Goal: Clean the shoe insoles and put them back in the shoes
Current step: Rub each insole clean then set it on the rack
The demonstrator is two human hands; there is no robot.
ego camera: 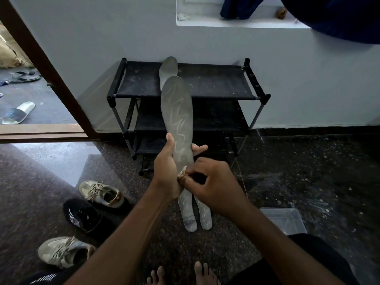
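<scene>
Your left hand (166, 173) grips a grey insole (177, 112) at centre frame, its broad end pointing to 12 o'clock. Your right hand (213, 186) pinches a small beige cloth (182, 174) against its lower part. Two more insoles (189, 214) lie on the floor (287, 171) just below, towards 6 o'clock, and sneakers (102, 193) sit at 8 o'clock.

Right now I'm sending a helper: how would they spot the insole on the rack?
Look for the black shoe rack against the white wall. One grey insole lies alone on its top shelf; the floor insoles and the held insole are off it.
</scene>
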